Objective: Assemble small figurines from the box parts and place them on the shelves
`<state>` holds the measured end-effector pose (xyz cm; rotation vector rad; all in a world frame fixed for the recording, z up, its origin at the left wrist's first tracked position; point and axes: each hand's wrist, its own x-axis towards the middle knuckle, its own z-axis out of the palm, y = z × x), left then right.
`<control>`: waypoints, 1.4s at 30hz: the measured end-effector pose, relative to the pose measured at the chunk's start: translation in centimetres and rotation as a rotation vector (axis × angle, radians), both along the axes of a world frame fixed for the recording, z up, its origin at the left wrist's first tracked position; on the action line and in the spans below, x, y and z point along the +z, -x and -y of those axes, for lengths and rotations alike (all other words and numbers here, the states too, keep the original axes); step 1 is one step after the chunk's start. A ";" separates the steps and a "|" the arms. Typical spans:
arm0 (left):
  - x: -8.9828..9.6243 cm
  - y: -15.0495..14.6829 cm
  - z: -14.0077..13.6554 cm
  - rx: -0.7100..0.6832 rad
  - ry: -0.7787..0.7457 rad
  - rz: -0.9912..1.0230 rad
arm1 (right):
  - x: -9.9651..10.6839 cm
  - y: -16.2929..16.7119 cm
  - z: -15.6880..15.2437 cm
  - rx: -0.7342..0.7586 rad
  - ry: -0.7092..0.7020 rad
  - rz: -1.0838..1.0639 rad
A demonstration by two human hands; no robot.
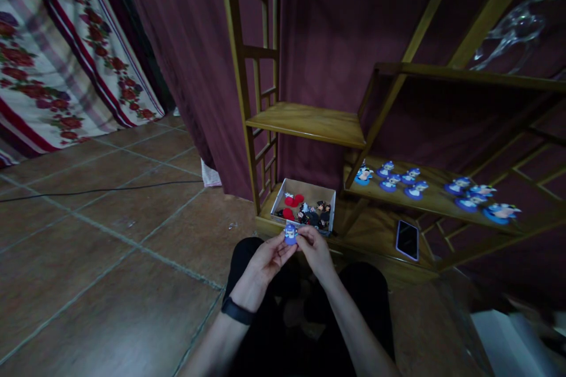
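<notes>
Pinching a small purple-based figurine [290, 234] between their fingertips, the left hand [270, 256] and right hand [315, 248] meet in my view at the near side of a shallow open box [312, 187]. Inside it I see red pieces [288, 214] and dark figures [313, 218] jumbled together. To the right, other figurines [390, 182] are grouped on a wooden shelf [435, 193].

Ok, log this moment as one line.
left hand: holding purple-blue figurine | right hand: at its right side | box: red and black pieces inside | phone: right of box
</notes>
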<state>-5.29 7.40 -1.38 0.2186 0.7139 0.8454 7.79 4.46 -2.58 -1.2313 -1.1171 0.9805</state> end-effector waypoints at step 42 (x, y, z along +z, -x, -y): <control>0.1 0.6 1.0 -0.047 -0.273 -0.014 | 1.3 -0.6 1.3 0.002 -0.105 -0.090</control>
